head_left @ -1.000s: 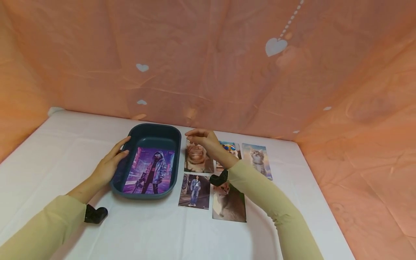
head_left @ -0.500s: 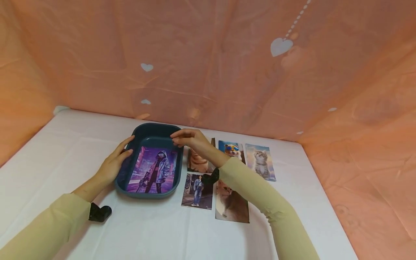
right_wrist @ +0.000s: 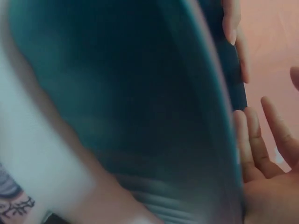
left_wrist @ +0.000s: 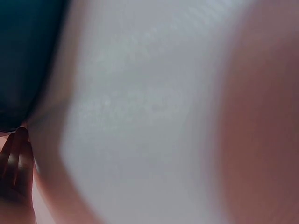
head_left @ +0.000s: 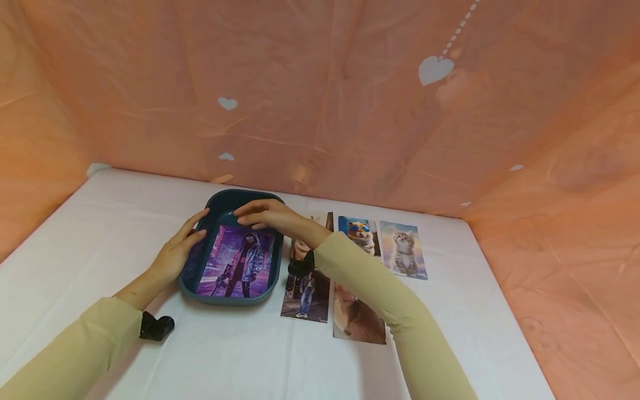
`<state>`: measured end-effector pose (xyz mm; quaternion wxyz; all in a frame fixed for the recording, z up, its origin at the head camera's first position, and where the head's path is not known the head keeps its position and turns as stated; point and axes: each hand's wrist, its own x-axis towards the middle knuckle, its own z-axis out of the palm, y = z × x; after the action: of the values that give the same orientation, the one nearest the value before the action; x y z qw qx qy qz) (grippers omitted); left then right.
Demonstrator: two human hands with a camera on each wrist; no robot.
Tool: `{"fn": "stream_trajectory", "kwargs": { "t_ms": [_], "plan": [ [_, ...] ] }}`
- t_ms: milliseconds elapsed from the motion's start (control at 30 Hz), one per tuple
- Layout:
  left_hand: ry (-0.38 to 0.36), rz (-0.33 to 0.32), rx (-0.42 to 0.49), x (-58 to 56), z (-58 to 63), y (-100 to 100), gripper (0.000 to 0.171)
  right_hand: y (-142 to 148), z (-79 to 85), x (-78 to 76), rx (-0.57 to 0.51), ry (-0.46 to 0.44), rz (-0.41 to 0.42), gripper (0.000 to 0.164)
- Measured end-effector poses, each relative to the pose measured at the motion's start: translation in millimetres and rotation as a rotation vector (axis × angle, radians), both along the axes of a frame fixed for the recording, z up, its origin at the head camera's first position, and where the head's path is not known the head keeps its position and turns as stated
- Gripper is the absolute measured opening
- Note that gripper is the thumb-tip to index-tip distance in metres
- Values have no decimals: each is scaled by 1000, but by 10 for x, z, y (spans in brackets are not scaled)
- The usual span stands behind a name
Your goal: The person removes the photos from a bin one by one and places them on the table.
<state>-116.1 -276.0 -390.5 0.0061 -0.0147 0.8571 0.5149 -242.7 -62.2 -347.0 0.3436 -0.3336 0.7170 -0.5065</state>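
Note:
A dark teal tray (head_left: 225,301) sits on the white cloth, with a purple picture card (head_left: 239,264) of a hooded figure flat inside it. My left hand (head_left: 170,256) touches the tray's left side, its fingers mostly straight against the wall and rim. Over the tray's far part hovers my right hand (head_left: 272,215), fingers loosely bent and nothing between them. In the right wrist view, that hand's fingers (right_wrist: 259,144) spread beside the tray's wall. Under my right forearm lie a ginger animal card (head_left: 326,220) and a denim-outfit card (head_left: 306,303), both partly hidden.
More cards lie right of the tray: an animal in sunglasses (head_left: 359,229), a grey kitten (head_left: 404,250) and a brown cat (head_left: 357,319). Behind the table hangs an orange curtain (head_left: 280,128) with white hearts. Black wrist-worn pieces show at both cuffs.
My right hand has moved left, from above the ginger animal card to over the tray. The left hand stays on the tray's side. The view has shifted slightly.

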Motion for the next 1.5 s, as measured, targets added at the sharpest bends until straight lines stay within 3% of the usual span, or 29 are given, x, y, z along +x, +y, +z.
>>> {"fn": "stream_trajectory", "kwargs": {
  "t_ms": [267, 700, 967, 1500],
  "plan": [
    [0, 5, 3, -1, 3, -12, 54, -111, -19, -14, 95, 15, -59, 39],
    [16, 4, 46, -1, -4, -13, 54, -208, -28, -10, 237, 77, -83, 38],
    [24, 2, 67, 0, -7, 1, 54, -239, 8, 10, 379, 116, -66, 46],
    [7, 8, 23, -5, -24, -11, 54, -270, 8, 4, 462, 153, -15, 45]
  ]
}}
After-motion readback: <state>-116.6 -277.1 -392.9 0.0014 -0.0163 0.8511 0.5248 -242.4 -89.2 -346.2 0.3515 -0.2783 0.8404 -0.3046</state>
